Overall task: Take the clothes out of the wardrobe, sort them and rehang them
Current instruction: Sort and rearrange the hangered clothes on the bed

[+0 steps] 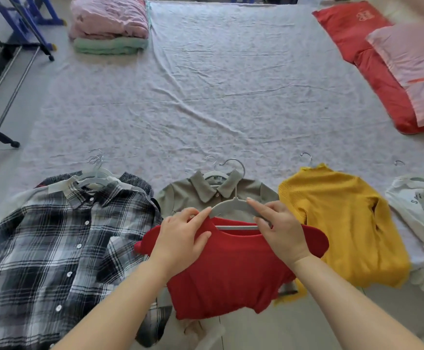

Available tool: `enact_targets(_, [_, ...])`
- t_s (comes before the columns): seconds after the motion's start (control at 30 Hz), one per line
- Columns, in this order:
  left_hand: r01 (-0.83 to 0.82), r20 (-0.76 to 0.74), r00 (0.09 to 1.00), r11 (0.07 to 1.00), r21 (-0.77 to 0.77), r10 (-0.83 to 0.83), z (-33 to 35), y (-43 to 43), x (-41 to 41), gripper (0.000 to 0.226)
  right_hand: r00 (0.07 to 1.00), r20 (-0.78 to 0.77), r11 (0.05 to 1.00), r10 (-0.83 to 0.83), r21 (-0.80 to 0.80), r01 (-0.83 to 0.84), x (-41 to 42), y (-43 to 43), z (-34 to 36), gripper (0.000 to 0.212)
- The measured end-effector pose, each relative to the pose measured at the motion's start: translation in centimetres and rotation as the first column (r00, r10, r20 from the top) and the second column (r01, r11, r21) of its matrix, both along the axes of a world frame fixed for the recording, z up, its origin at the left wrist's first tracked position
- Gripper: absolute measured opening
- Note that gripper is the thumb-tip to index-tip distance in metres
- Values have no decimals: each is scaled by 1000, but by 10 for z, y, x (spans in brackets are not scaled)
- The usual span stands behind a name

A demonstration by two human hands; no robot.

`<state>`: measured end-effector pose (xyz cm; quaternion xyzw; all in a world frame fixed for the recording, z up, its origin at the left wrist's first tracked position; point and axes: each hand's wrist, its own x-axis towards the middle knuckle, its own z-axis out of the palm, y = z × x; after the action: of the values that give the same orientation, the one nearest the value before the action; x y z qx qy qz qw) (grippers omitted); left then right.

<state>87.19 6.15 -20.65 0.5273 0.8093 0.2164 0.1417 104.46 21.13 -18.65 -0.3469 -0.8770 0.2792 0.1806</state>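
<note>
A red knit top on a grey hanger is held over the near edge of the bed. My left hand grips the top's left shoulder and hanger arm. My right hand grips the hanger's right arm and the right shoulder. Under it lies an olive collared shirt on a white hanger. Left of that lies a black-and-white plaid shirt on white hangers, to the right a yellow knit sweater, and at the far right a white printed shirt.
The bed sheet stretches away in front. Folded pink and green blankets sit at its far left corner, red and pink pillows at the right. A black metal clothes rack stands on the floor at the left.
</note>
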Motion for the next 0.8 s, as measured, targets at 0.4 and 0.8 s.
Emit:
enact_targets(0.4, [-60, 37, 997, 982, -180, 68, -107, 93, -78, 53, 987, 156, 996, 41, -80, -29, -91, 100, -114, 48])
enact_targets(0.8, [-180, 37, 979, 930, -322, 203, -205, 131, -95, 57, 878, 469, 995, 97, -62, -77, -143, 138, -222, 48])
